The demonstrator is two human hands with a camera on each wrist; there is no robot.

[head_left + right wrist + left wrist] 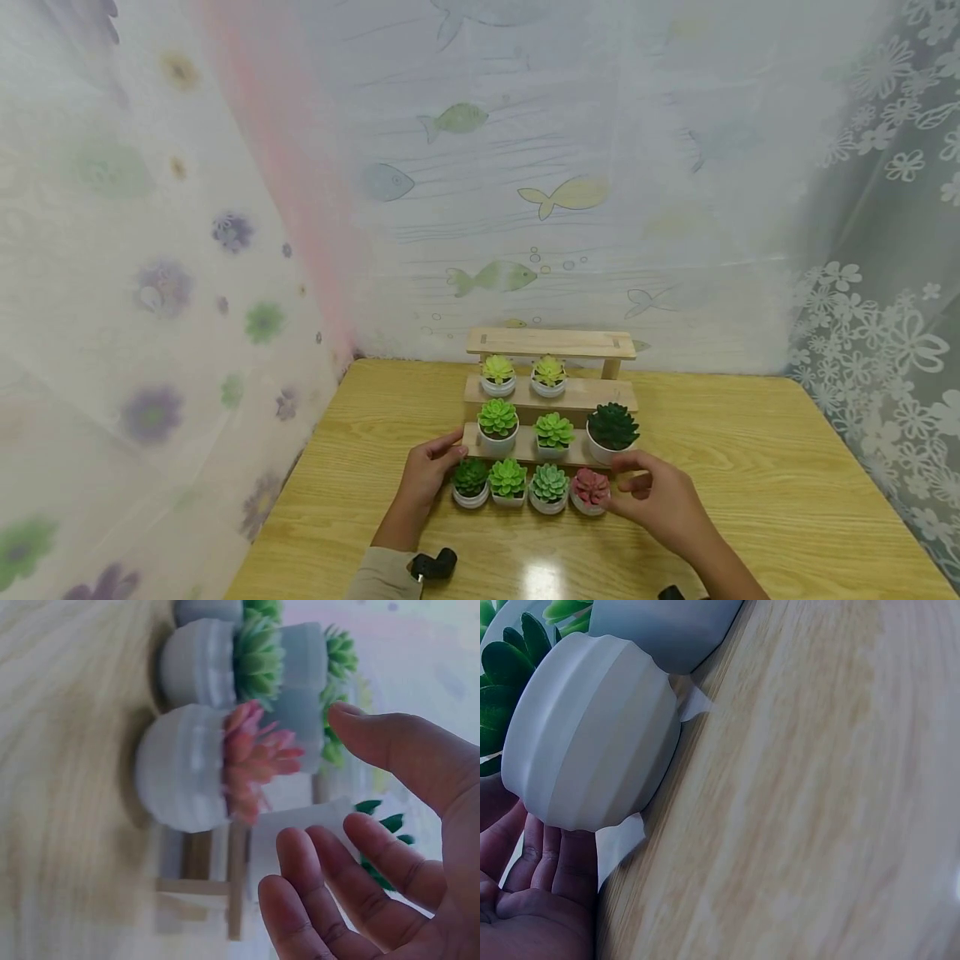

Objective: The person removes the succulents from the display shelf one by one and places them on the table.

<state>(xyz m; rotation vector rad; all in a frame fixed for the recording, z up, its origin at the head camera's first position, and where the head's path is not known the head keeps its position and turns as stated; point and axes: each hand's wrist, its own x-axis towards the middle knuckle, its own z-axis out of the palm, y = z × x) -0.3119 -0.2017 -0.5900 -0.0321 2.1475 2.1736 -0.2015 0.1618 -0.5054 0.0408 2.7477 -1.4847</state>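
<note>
You seem to be at an arranging step: the pink plant (591, 488) sits at lower centre of the head view, in front of the shelf (551, 342). Your right hand (663, 504) is beside it, fingers loosely bent, grasping nothing. Your left hand (424, 473) is near the dark plant (471, 478), left of the pink one; I can't tell whether it grips anything. Squaring up the pink plant would call for a light pinch. No brand, label or writing is readable.

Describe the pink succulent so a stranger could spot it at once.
On the table stands a stepped wooden shelf. A row of four potted plants stands before it; the pink succulent ends it at the right, beside the right hand. Its leaves alone are pink; every other plant is green.
</note>
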